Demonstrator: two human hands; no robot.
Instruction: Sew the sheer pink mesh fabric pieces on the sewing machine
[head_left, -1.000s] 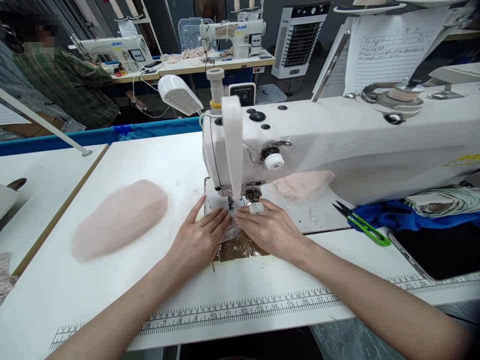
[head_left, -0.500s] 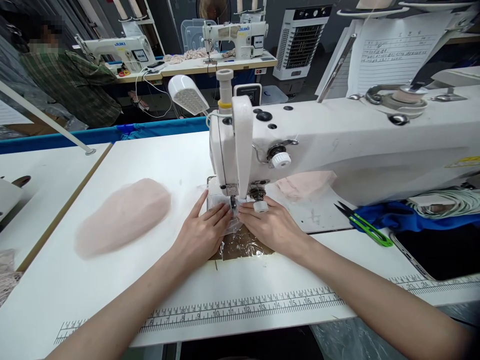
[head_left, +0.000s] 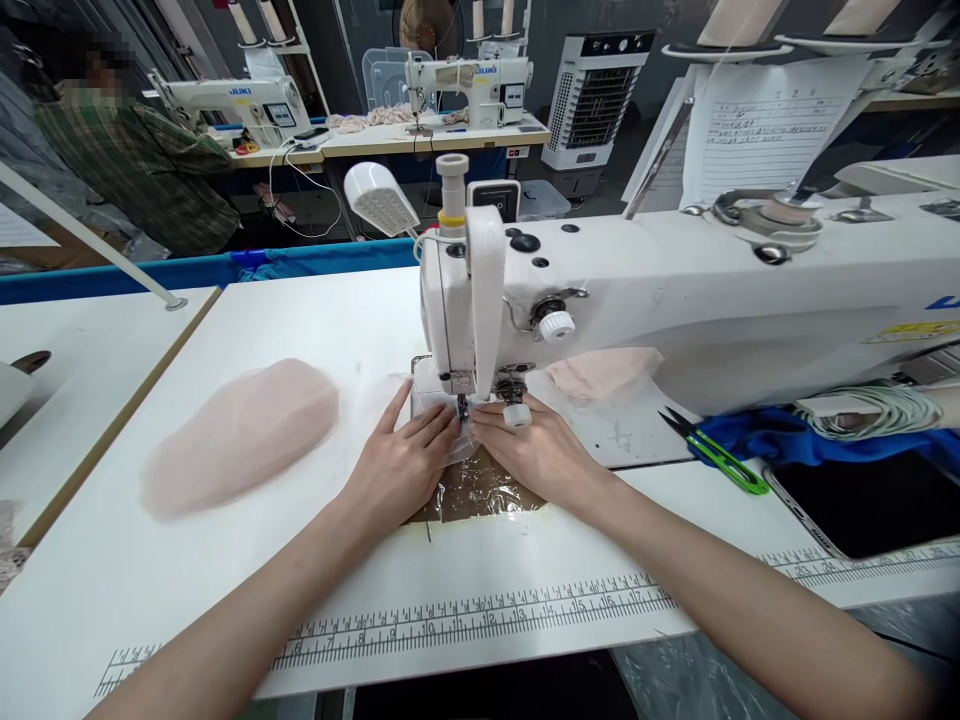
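Note:
Beside the presser foot (head_left: 463, 405) of a white sewing machine (head_left: 637, 265), both hands rest on a thin, sheer whitish fabric (head_left: 460, 452). My left hand (head_left: 401, 455) lies flat to the left of the needle area, thumb stretched forward and fingers pointing inward. To the right, my right hand (head_left: 536, 448) presses down with extended fingers, its fingertips partly hidden behind the machine's white knob. Much of the fabric is covered by the hands and machine head. Brown, clear-taped surface (head_left: 487, 490) shows between the wrists.
A pale pink fabric piece (head_left: 247, 435) lies left, another (head_left: 600, 372) behind the right hand. Green thread snips (head_left: 720, 455), a blue cloth (head_left: 750, 432) and a black-screened device (head_left: 862, 505) sit right. A printed ruler (head_left: 465, 620) runs along the front edge. A person (head_left: 142, 170) sits beyond.
The camera view has shifted slightly, so the machine's arm and the things at right appear a little further left. Both hands keep nearly the same place and pose at the presser foot.

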